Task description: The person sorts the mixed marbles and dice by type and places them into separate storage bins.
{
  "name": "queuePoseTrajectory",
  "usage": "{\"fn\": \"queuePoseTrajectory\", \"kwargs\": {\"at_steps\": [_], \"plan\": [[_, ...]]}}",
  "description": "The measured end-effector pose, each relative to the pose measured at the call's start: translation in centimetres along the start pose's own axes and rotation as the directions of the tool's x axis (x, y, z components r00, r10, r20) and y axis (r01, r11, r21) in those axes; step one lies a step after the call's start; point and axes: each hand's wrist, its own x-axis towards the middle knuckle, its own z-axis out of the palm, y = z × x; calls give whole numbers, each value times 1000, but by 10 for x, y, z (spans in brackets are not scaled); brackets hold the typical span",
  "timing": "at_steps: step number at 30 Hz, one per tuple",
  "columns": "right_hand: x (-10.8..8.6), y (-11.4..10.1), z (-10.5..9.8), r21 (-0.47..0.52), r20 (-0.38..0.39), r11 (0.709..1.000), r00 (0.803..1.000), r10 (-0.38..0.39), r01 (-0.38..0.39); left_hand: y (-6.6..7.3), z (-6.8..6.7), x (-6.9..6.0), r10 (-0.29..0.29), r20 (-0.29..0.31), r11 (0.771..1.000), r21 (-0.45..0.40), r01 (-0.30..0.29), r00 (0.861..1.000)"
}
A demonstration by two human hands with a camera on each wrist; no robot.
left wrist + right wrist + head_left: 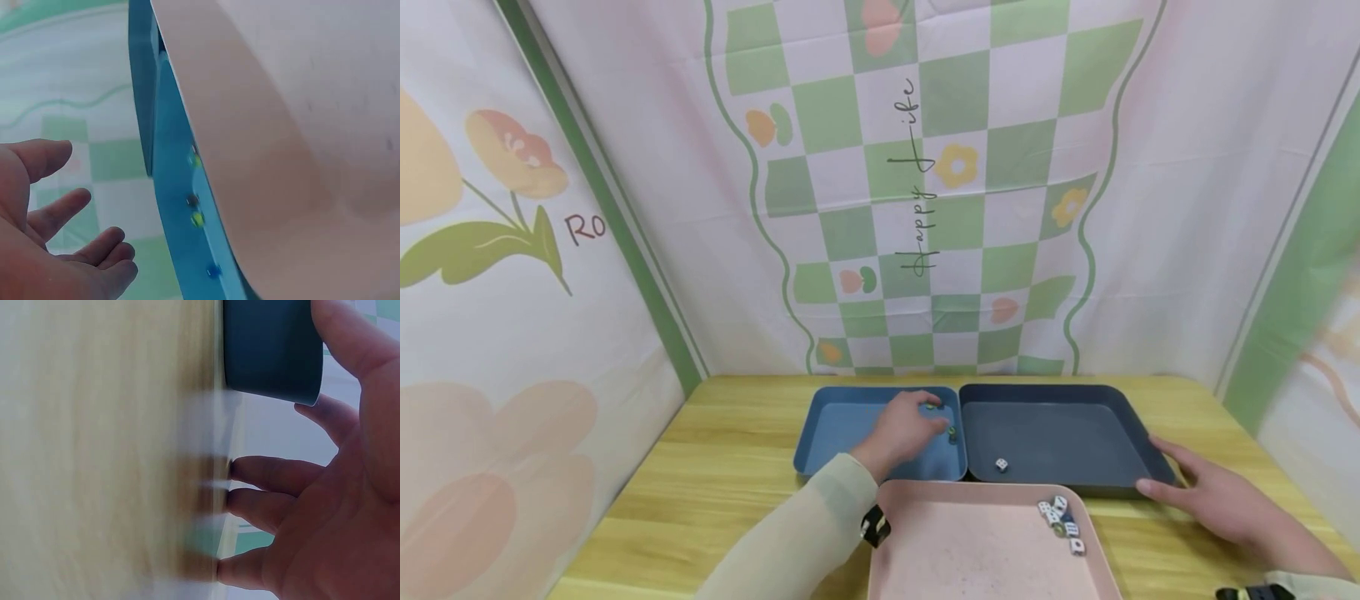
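Tbl [700,483]: R hand [1217,493] on edge of roomy dk tray [1060,433].

"What hangs behind the wood-grained table [722,467]?"

"A pale cloth backdrop [647,125] with green-and-white checks [951,225], small yellow flowers [967,165] and the lettering [919,208] "Happy Life" running sideways."

"And to the left?"

"A side cloth [467,333] with peach flowers [493,142], green leaves [482,254] and the letters [576,231] "RO", bordered by a green stripe [567,125]."

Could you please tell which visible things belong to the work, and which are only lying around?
Seemingly part of the work: left hand; right hand; blue tray; dark tray; pink tray; white dice; small coloured balls.

Seemingly only surroundings: wooden table; printed cloth; black wristbands.
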Motion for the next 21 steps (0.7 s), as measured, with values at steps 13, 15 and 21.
{"fn": "queuePoseTrajectory", "kwargs": {"at_steps": [13,15,21], "plan": [[-4,-1,2,0,-40,1000,999,-27,27,34,20,-26,257,120,940,201,-277,959],[-5,-1,1,-1,-48,999,998,-34,34,39,25,-30,298,155,910,251,-330,942],[-4,-3,1,8,-24,1000,1000,-14,15,47,40,-37,350,258,840,338,-424,900]]}}
